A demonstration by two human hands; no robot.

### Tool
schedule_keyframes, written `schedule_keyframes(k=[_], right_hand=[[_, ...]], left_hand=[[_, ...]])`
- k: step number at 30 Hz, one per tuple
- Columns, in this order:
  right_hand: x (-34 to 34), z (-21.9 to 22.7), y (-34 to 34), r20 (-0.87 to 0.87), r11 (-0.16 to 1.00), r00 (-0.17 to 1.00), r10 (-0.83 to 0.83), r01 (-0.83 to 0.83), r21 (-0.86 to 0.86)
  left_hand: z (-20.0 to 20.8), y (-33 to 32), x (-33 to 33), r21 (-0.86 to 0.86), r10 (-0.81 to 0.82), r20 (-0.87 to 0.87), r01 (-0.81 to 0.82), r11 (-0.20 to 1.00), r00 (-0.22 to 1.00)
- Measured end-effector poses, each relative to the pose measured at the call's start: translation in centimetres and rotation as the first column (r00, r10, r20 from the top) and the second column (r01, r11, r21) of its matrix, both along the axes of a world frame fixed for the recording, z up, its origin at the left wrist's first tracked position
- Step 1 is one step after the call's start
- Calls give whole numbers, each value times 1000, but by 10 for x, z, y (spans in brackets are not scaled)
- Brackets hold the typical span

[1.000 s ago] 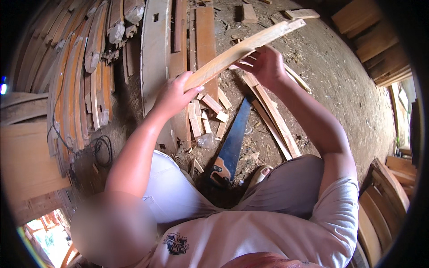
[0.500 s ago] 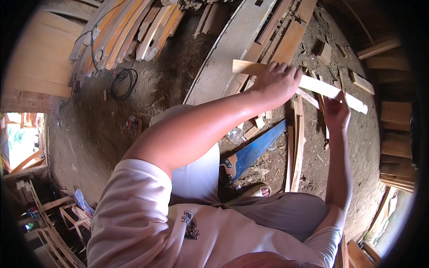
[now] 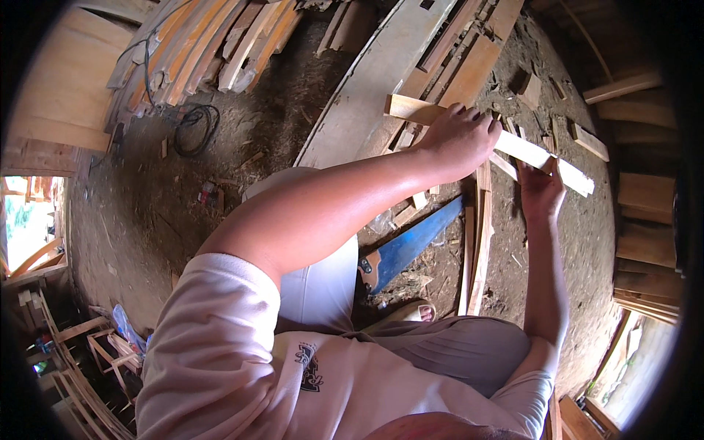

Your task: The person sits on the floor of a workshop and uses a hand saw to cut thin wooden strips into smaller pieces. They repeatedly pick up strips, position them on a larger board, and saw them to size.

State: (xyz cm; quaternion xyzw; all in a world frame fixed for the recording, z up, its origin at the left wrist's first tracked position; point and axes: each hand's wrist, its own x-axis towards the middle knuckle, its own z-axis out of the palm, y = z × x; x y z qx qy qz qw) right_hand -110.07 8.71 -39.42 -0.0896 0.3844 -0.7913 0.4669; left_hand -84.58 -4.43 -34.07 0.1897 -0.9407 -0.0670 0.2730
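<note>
I see the strip (image 3: 524, 149) held above the floor (image 3: 583, 235), beyond the saw (image 3: 414, 243); the left hand (image 3: 460, 143) is curled firmly round it, while the right hand (image 3: 543, 192) has fingertips at its edge near the right end; whether those pinch, I cannot tell; handling it well likely calls for a steady left grip, light right support, and fingers wary of splinters at that end.

The left hand (image 3: 460, 143) grips a wooden slat (image 3: 524, 149). The right hand (image 3: 543, 192) holds it too. A handsaw (image 3: 418, 243) lies nearby.
</note>
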Motion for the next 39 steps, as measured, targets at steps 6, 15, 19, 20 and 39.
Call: schedule_keyframes(k=[6,15,19,20,39], right_hand=[[7,-2,-6,12,998,999,43,-43,-44],[32,30,-15,-56,990,994,-90,96,99],[44,36,-19,0,996,997,-72,72,52],[44,40,-16,-41,997,998,-57,59,56],[85,57,-15,-399,998,917,6,21,62]], left_hand=[[-3,-5,9,-6,10,7,-10,1000,1000],[-3,-16,-1,191,20,4,-21,981,1000],[-4,-25,15,185,31,112,-52,981,993],[-2,-24,15,198,30,143,-58,978,989],[3,-35,30,410,-153,258,36,911,954]])
